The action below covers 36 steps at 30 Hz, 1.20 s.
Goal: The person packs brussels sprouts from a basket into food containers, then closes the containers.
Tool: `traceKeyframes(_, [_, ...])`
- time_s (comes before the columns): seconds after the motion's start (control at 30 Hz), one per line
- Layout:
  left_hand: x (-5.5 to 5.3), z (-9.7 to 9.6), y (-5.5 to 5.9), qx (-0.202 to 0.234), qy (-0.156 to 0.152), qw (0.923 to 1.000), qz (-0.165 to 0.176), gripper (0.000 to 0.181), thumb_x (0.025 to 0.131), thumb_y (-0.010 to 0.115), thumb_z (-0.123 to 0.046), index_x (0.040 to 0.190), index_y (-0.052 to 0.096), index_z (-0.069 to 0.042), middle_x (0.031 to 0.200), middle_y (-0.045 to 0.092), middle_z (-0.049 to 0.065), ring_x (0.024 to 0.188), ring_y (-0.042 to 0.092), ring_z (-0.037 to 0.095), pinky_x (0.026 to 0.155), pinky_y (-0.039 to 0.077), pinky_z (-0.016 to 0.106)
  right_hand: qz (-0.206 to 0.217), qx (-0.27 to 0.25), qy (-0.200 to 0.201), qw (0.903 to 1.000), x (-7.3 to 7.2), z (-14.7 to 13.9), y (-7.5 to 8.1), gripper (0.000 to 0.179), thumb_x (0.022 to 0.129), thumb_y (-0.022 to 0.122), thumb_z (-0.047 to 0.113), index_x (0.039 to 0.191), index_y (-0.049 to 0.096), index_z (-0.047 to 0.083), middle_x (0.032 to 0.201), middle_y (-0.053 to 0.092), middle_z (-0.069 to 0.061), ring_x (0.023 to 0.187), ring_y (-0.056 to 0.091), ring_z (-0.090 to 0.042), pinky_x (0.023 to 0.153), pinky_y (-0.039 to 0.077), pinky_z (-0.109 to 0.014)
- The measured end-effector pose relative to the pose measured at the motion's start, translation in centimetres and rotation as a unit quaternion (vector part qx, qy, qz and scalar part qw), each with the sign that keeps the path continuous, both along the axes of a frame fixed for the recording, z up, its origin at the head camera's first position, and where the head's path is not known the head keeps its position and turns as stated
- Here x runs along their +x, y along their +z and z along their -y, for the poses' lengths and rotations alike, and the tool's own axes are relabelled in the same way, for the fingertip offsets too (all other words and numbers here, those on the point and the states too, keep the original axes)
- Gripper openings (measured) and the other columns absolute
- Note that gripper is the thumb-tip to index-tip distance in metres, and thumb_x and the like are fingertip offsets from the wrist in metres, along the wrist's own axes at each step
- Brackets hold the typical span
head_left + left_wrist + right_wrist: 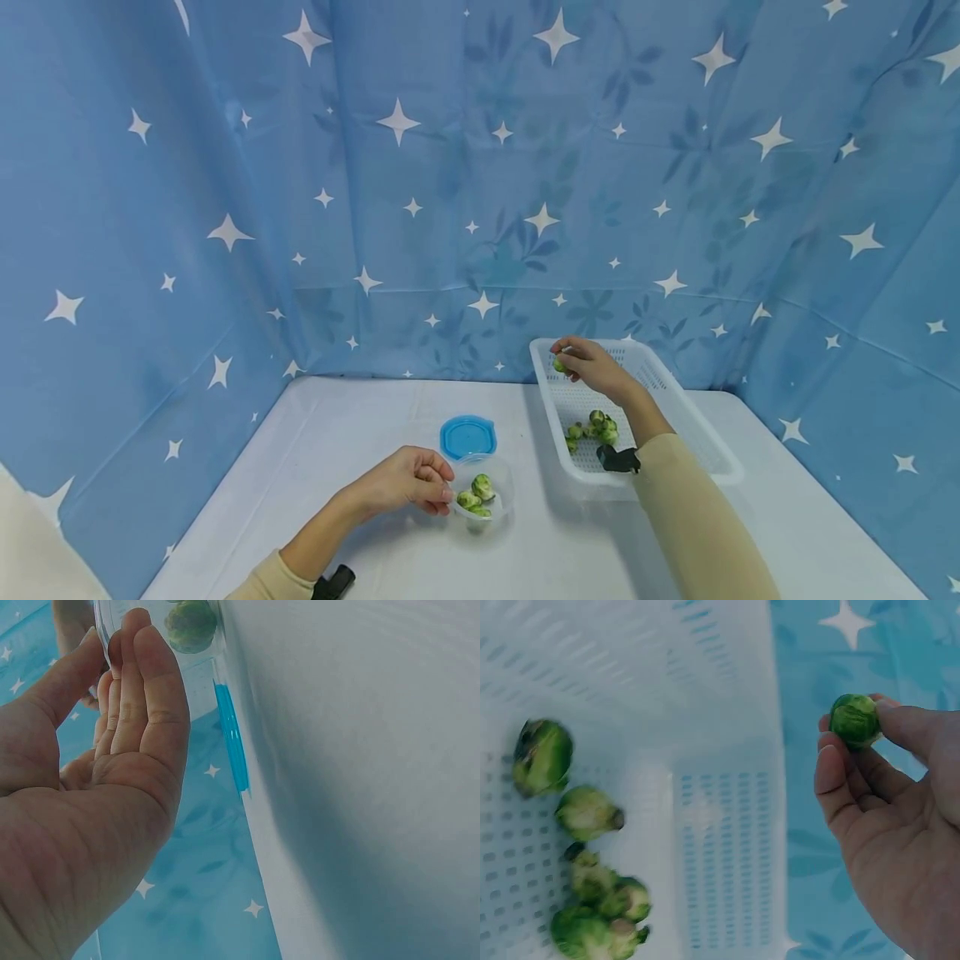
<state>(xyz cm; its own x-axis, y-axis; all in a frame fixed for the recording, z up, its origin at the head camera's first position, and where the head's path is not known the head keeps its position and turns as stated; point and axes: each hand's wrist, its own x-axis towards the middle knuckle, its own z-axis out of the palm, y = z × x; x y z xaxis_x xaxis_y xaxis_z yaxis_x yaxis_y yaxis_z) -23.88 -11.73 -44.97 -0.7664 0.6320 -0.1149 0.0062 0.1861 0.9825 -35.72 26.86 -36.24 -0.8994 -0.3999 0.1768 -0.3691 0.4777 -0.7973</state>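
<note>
Where the beige left sleeve (279, 577) ends, near the bottom of the head view, a black wrist device (333, 582) shows beside the forearm. Past it, the left hand (408, 483) pinches the near-left edge of a clear bowl (507, 492), thumb to one side of the thin wall and fingertips to the other; the fingers are only slightly bent. Three Brussels sprouts (480, 487) lie inside that bowl, grouped on its left side, just beside the fingertips but apart from them. The bowl stands on the white table (337, 425), and right behind it a blue lid (467, 437) lies flat.

Farther off and to the right, a white perforated basket (660, 383) rests on the same table, with several loose sprouts (596, 427) gathered toward its near left part. Over them passes the right forearm, wearing another black device (618, 459). The right hand (596, 367) is raised over the basket's far left corner, thumb and fingertips closed on a single green sprout (855, 721), held at their very tips. That sprout is clear of the basket floor and well apart from the loose ones. Behind everything hangs a blue curtain (450, 183) with white stars and leaf patterns.
</note>
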Motion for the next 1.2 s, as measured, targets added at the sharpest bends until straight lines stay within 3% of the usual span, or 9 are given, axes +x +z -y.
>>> traceKeyframes(0.13, [0.0, 0.0, -0.1, 0.001, 0.001, 1.0, 0.001, 0.033, 0.098, 0.073, -0.011, 0.119, 0.061, 0.012, 0.091, 0.077, 0.01, 0.086, 0.078, 0.025, 0.08, 0.065, 0.041, -0.038, 0.019, 0.008, 0.9991, 0.5, 1.0, 1.0, 0.035, 0.112, 0.049, 0.02, 0.135, 0.056, -0.006, 0.109, 0.062, -0.022, 0.092, 0.055, -0.035, 0.077, 0.051, -0.032])
traceKeyframes(0.3, [0.1, -0.1, 0.0, 0.003, -0.005, 1.0, -0.003, 0.035, 0.098, 0.073, -0.012, 0.12, 0.06, 0.012, 0.092, 0.077, 0.011, 0.087, 0.078, 0.024, 0.081, 0.065, 0.042, -0.091, 0.018, 0.012, 0.9956, 1.5, 2.6, 2.3, 0.032, 0.111, 0.052, 0.023, 0.131, 0.064, 0.0, 0.107, 0.066, -0.019, 0.088, 0.058, -0.032, 0.075, 0.052, -0.031])
traceKeyframes(0.43, [0.2, -0.1, 0.2, 0.005, -0.003, 1.0, -0.001, 0.035, 0.098, 0.074, -0.012, 0.119, 0.06, 0.011, 0.092, 0.077, 0.011, 0.087, 0.078, 0.024, 0.08, 0.065, 0.041, -0.1, -0.015, 0.034, 0.9943, 2.2, 3.6, 3.1, 0.03, 0.111, 0.053, 0.022, 0.13, 0.066, 0.002, 0.106, 0.067, -0.022, 0.085, 0.059, -0.036, 0.073, 0.054, -0.03])
traceKeyframes(0.57, [0.3, -0.2, 0.3, 0.003, 0.005, 1.0, -0.001, 0.032, 0.097, 0.074, -0.011, 0.118, 0.061, 0.01, 0.092, 0.077, 0.013, 0.087, 0.078, 0.026, 0.08, 0.065, 0.042, -0.097, -0.05, 0.058, 0.9923, 2.8, 4.3, 3.7, 0.027, 0.111, 0.053, 0.02, 0.127, 0.066, 0.003, 0.105, 0.065, -0.026, 0.081, 0.057, -0.03, 0.07, 0.053, -0.03])
traceKeyframes(0.7, [0.4, -0.2, 0.4, 0.002, 0.009, 1.0, 0.0, 0.031, 0.097, 0.074, -0.011, 0.117, 0.062, 0.009, 0.092, 0.077, 0.014, 0.087, 0.078, 0.027, 0.08, 0.065, 0.042, -0.107, -0.081, 0.076, 0.988, 3.6, 4.8, 4.4, 0.024, 0.11, 0.054, 0.016, 0.124, 0.067, 0.002, 0.099, 0.066, -0.015, 0.075, 0.053, -0.021, 0.066, 0.05, -0.029])
traceKeyframes(0.83, [0.4, -0.2, 0.5, 0.003, 0.01, 0.9999, 0.002, 0.032, 0.097, 0.074, -0.01, 0.117, 0.061, 0.01, 0.092, 0.077, 0.014, 0.087, 0.078, 0.027, 0.079, 0.065, 0.041, -0.132, -0.096, 0.079, 0.9834, 4.6, 5.5, 5.2, 0.022, 0.109, 0.055, 0.012, 0.122, 0.068, 0.0, 0.094, 0.067, -0.005, 0.073, 0.053, -0.021, 0.065, 0.049, -0.027])
traceKeyframes(1.03, [0.4, -0.1, 0.5, 0.005, 0.008, 1.0, 0.0, 0.031, 0.097, 0.074, -0.01, 0.117, 0.061, 0.01, 0.092, 0.077, 0.015, 0.086, 0.078, 0.027, 0.08, 0.065, 0.042, -0.173, -0.09, 0.09, 0.9766, 6.1, 6.9, 5.2, 0.018, 0.108, 0.056, 0.01, 0.12, 0.07, 0.004, 0.096, 0.068, -0.012, 0.074, 0.056, -0.025, 0.066, 0.051, -0.027])
traceKeyframes(1.2, [0.5, -0.1, 0.4, 0.007, 0.003, 1.0, -0.002, 0.031, 0.098, 0.073, -0.011, 0.118, 0.061, 0.01, 0.092, 0.077, 0.013, 0.087, 0.078, 0.027, 0.081, 0.065, 0.043, -0.201, -0.059, 0.091, 0.9736, 7.3, 7.9, 4.4, 0.018, 0.108, 0.057, 0.009, 0.12, 0.07, 0.008, 0.101, 0.071, -0.009, 0.081, 0.063, -0.014, 0.072, 0.056, -0.026])
